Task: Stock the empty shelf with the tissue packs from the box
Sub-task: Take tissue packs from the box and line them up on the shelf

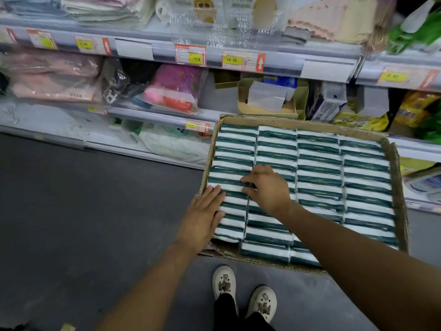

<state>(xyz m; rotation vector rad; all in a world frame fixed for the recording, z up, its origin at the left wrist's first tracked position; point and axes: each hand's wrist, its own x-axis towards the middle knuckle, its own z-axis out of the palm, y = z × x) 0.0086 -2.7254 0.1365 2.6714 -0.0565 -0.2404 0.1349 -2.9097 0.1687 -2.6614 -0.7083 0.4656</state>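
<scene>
We have both hands down in the cardboard box (396, 168), which sits on the floor before the shelves and is full of tissue packs (319, 168) in tight rows. Our left hand (202, 216) lies flat, fingers straight, on the near-left column; our right hand (267, 187) curls its fingers into the gap beside it, around a few packs. If we lift such a stack with loose pressure, the middle packs could slip and scatter.

Shelf price tags (191, 54) read "108" and "10 00".
</scene>
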